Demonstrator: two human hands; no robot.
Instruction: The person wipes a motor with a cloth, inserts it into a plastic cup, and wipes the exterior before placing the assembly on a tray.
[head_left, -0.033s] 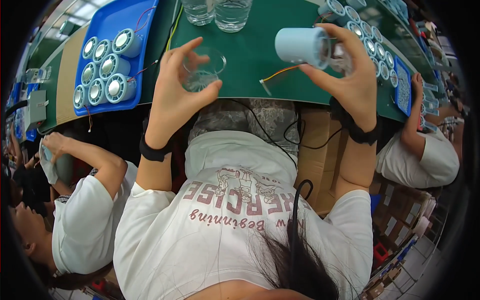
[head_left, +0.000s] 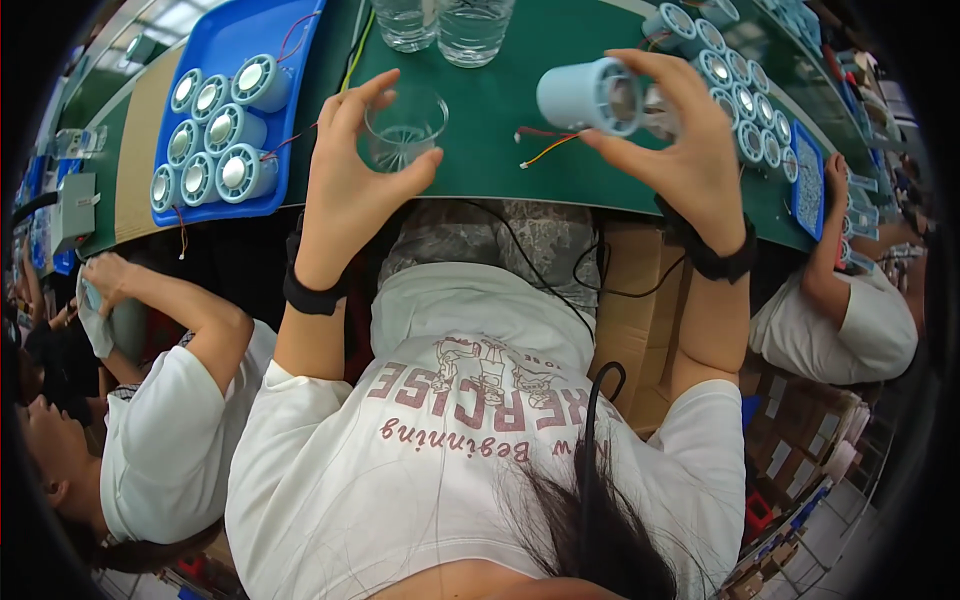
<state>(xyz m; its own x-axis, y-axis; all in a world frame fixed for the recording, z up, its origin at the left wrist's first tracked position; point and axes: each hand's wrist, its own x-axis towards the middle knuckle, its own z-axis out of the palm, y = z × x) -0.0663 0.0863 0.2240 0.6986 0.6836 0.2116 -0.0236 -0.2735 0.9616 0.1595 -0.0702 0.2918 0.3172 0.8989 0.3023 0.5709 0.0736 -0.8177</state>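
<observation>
My left hand (head_left: 350, 185) is closed around the side of a clear, round plastic cup (head_left: 405, 132), thumb and fingers on opposite sides of it. In my right hand (head_left: 690, 150), a pale blue cylinder (head_left: 572, 97) is gripped near its ribbed, ring-shaped end and lies tilted above the table. Thin red and yellow wires (head_left: 550, 150) with a small white connector hang from that cylinder. A clear object (head_left: 660, 115) shows behind it, next to my right palm; its kind is hard to make out.
On the left, a blue tray (head_left: 290, 110) holds several similar blue cylinders with wires. More cylinders (head_left: 745, 102) stand at the right, beside a smaller blue tray (head_left: 797, 205). Stacked clear cups (head_left: 475, 35) stand at the far edge of view. Co-workers (head_left: 165, 430) sit on both sides.
The blue cylinder has shifted slightly left and its ribbed end has turned more into view. Its wires have swung. The clear cup in my left hand sits slightly more upright.
</observation>
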